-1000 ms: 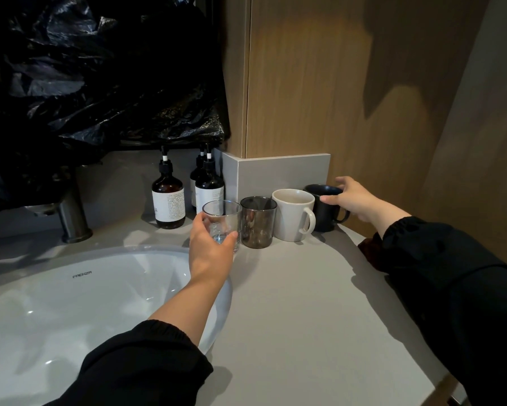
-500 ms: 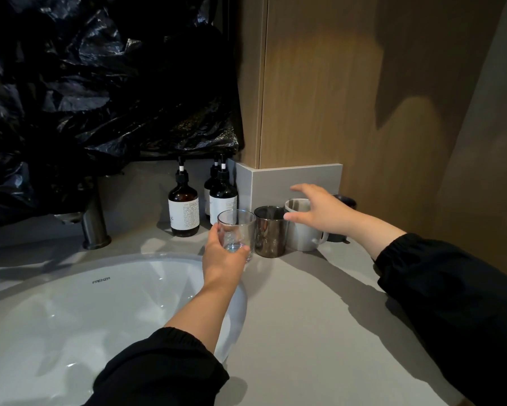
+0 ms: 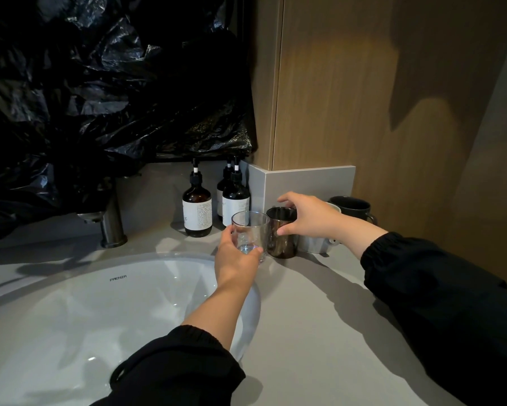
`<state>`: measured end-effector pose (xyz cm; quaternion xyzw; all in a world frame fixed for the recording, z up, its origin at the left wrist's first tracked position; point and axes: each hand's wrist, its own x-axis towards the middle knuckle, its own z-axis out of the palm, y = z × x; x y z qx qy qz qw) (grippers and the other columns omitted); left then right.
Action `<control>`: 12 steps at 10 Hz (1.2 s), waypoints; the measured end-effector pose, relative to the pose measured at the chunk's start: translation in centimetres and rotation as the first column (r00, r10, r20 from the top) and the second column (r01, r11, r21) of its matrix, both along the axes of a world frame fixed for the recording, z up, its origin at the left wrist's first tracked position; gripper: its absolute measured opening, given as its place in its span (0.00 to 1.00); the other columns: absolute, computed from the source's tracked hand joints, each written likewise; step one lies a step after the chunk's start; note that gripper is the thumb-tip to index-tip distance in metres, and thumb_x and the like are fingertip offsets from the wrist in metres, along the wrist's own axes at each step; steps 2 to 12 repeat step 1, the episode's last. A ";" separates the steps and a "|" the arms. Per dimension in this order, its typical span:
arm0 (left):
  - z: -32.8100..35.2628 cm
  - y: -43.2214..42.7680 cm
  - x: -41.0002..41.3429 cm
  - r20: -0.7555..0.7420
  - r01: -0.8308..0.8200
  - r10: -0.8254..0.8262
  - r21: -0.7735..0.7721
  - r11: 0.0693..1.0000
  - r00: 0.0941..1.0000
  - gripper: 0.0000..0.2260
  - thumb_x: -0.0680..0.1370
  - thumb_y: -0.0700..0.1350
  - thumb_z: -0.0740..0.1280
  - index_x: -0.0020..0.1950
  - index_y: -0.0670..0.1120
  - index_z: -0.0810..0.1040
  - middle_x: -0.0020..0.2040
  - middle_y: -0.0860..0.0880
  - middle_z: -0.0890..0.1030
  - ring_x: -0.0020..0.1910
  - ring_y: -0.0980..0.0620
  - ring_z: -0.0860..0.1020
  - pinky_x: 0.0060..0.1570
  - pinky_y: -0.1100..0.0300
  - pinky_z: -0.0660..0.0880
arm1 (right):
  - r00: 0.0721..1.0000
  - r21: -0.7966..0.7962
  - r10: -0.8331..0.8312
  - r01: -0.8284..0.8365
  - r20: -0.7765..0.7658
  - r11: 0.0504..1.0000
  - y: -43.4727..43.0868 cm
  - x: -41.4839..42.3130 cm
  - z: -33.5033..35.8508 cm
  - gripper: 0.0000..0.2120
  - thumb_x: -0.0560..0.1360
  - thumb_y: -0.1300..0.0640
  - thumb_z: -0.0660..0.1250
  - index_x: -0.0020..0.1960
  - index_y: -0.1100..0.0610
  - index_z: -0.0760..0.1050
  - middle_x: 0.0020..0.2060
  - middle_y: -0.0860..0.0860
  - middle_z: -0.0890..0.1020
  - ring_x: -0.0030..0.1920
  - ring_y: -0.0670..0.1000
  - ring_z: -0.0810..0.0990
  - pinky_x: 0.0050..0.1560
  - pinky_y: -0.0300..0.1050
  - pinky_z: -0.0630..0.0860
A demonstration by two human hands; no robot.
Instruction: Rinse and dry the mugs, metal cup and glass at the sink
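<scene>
Drinkware, four pieces, stands in a row on the grey desk [image 3: 319,332] against the corner upstand, just right of the sink [image 3: 70,317], presumably so each piece is within reach of the basin.

1. Glass [image 3: 250,230]: clear tumbler, upright, nearest the basin. The left hand [image 3: 234,259] holds it low, fingers [image 3: 258,251] curled round the far side and thumb on the near side. It looks like the first piece to be rinsed. Whether the shine at its base is water or thick glass cannot be told.
2. Metal cup [image 3: 281,244]: dark and reflective, touching or just beside the glass. The right hand [image 3: 307,215] arches over its rim, fingers [image 3: 287,198] at the back edge and thumb pressed to the near wall. This appears to be a pinch from above, probably to lift it.
3. White mug [image 3: 316,244]: largely hidden behind the right hand.
4. Dark mug [image 3: 351,205]: last in the row, with its handle turned right.

Other items are the tap [image 3: 111,227], three brown pump bottles [image 3: 197,209] and black plastic sheeting [image 3: 100,83] above.

The basin rim reads "FAENZA" [image 3: 118,278]. The bottle labels are printed too small to read.
</scene>
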<state>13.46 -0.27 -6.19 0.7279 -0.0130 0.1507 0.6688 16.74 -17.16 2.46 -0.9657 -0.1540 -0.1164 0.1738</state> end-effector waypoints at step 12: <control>0.2 0.0 -0.1 0.002 0.011 -0.011 0.001 1.000 1.000 0.28 0.73 0.35 0.72 0.70 0.48 0.67 0.66 0.50 0.74 0.56 0.54 0.76 0.54 0.63 0.73 | 1.000 -0.012 0.011 -0.011 0.013 1.000 0.2 -0.4 0.1 0.34 0.69 0.47 0.74 0.71 0.52 0.65 0.66 0.50 0.73 0.64 0.50 0.72 0.58 0.41 0.68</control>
